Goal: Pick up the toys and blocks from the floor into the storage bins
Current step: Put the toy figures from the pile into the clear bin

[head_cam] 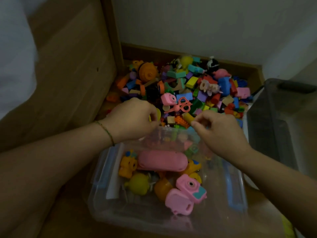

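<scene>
Dim, murky light overall; the pale wall (205, 23) is brightest; the grey bin (277, 127) sinks into shadow; edges bend and the near corners blur.

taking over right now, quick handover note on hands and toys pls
Left hand: fingers curled at the far edge of the clear bin; grip unclear.
Right hand: the same, fingertips pinched.
Done: some toys lie in the clear bin, a pink camera among them.
To do: the big pile of blocks and toys beyond it. A grey bin stands at right.
</scene>
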